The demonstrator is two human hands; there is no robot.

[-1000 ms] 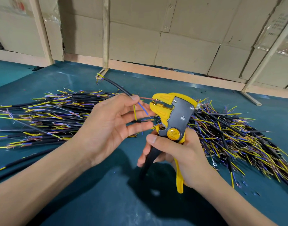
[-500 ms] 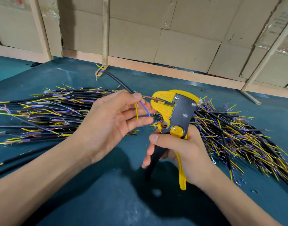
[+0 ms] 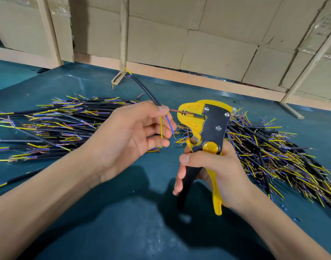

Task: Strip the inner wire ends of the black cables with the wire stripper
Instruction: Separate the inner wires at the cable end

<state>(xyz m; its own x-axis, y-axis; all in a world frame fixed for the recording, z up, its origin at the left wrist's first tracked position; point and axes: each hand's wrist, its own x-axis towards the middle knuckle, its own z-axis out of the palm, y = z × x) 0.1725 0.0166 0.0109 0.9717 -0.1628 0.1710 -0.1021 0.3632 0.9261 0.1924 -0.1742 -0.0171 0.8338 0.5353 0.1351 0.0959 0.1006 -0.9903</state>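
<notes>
Two heaps of black cables flank us on the bench [image 3: 123, 212]: the left heap [image 3: 54, 126] behind our left forearm, the right heap [image 3: 269, 151] fanned out behind the stripper and our right wrist, coloured cores bristling from both.

Between them we hold the work. Our left hand [image 3: 127, 139] pinches one cable [image 3: 145, 91] at thumb and forefinger, its black sheath running up and away toward the far wall. Our right hand [image 3: 213, 169] wraps the stripper [image 3: 206, 132] by its handles, thumb across the front, fingers curled round the black handle; the handles stand spread, so we judge the squeeze not yet made.

The move turns on one line. The brown core [image 3: 175, 111] leaves our left fingertips and runs nearly level to the right, its tip inside the yellow head, in the slot between the jaws. Its long axis points straight from the left hand into the tool, and the left hand is the nearer, touching it. How deep it sits we cannot tell.

The blue core [image 3: 170, 124] and yellow core [image 3: 161, 128] hang down across our left fingers, clear of the tool.
</notes>
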